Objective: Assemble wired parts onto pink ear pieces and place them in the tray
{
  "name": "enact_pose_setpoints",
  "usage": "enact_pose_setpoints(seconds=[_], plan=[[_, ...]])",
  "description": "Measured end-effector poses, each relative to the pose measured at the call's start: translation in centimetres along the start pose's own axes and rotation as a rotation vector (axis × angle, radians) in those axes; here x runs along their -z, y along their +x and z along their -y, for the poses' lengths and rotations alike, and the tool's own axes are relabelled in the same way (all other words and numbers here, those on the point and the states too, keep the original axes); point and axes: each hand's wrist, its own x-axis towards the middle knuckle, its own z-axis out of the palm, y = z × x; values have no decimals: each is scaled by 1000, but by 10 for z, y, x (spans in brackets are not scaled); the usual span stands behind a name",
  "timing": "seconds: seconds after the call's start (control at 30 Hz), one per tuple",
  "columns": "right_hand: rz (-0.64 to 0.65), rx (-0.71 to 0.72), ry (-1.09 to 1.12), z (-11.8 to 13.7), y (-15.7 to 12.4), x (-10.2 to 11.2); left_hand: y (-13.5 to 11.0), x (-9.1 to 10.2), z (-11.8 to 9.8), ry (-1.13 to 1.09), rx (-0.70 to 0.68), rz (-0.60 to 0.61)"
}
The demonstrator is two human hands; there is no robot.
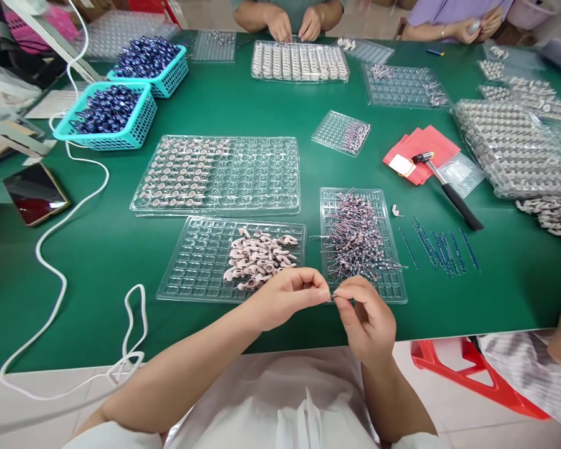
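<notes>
My left hand (292,296) and my right hand (367,315) meet fingertip to fingertip at the front edge of a clear tray (395,290). Both are pinched on a thin wire (333,296); its ends are hidden by my fingers. Just beyond lies a heap of small components with thin wire leads (355,234) on that tray. To the left, behind my left hand, pale hollow earbud-like shells (259,255) are piled on another clear tray (187,268). A single pale shell (395,211) rests on the table to the right.
Behind is a large blister tray (262,168), its left part filled with shells. Teal baskets (140,118) hold dark blue glossy pieces. A hammer (449,190), red bags (416,149), blue strips (442,252), a phone (36,193) and a white cable (58,274) lie around. Co-workers (287,19) sit opposite.
</notes>
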Motion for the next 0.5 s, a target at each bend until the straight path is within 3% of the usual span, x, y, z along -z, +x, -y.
enact_pose_setpoints(seconds=[0.17, 0.5], plan=[[-55, -106, 74, -1, -1, 0, 0, 1, 0, -16, -23, 2], [-103, -151, 192, -3, -1, -3, 0, 1, -1, 5, -41, 14]])
